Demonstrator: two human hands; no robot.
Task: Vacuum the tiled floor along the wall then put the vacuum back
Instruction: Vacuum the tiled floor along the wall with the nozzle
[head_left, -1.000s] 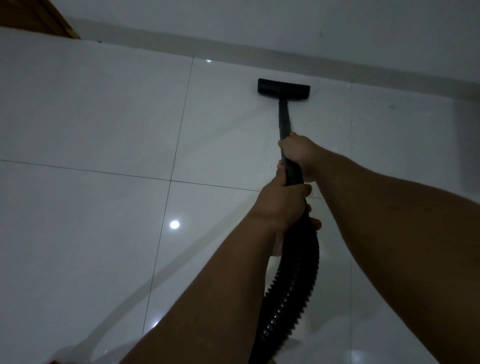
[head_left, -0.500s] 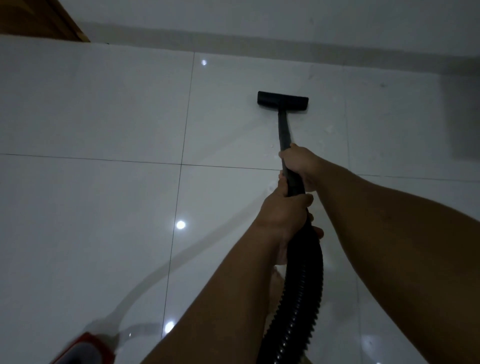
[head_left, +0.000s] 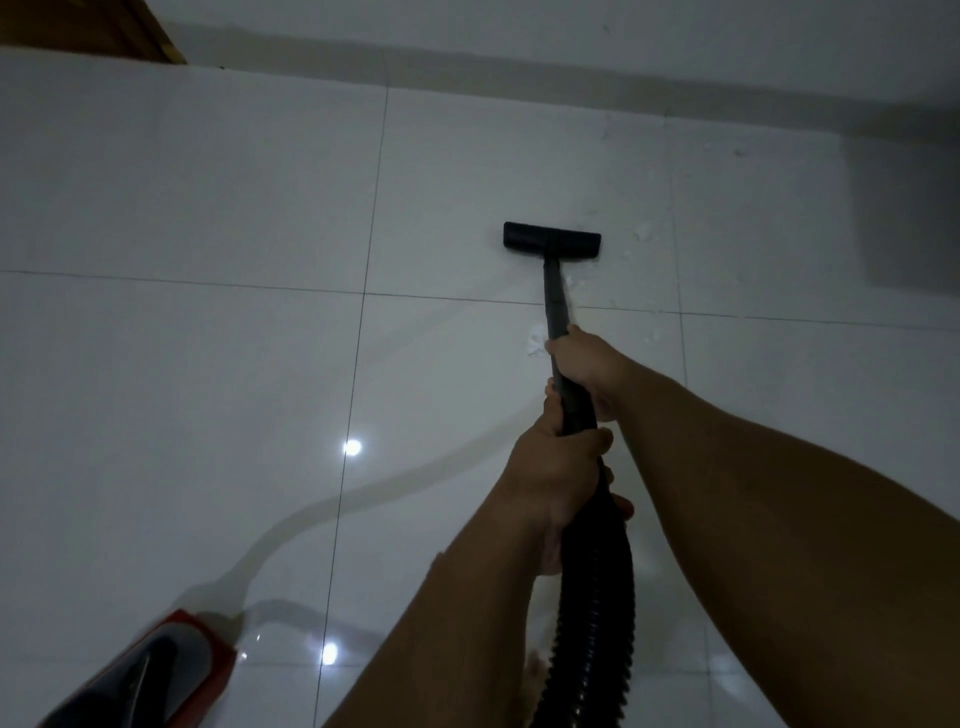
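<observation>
A black vacuum floor nozzle (head_left: 551, 241) rests flat on the glossy white tiled floor (head_left: 208, 364), about a tile's depth short of the wall. Its black wand (head_left: 555, 296) runs back toward me into a ribbed black hose (head_left: 592, 623). My right hand (head_left: 587, 364) grips the wand further forward. My left hand (head_left: 556, 473) grips it just behind, where wand meets hose. The red and black vacuum body (head_left: 150, 675) sits at the bottom left. Small white debris (head_left: 536, 343) lies on the tiles by the wand and to the nozzle's right.
The white wall with its grey skirting (head_left: 519, 67) runs across the top. A wooden door frame (head_left: 150, 31) stands at the top left. A pale cord (head_left: 363, 493) snakes over the floor from the vacuum body. A dark shadowed patch (head_left: 904, 208) lies at the right.
The nozzle has been pulled back from the skirting toward me across the tile. The view has tilted down, and the red vacuum body has come into sight at bottom left.
</observation>
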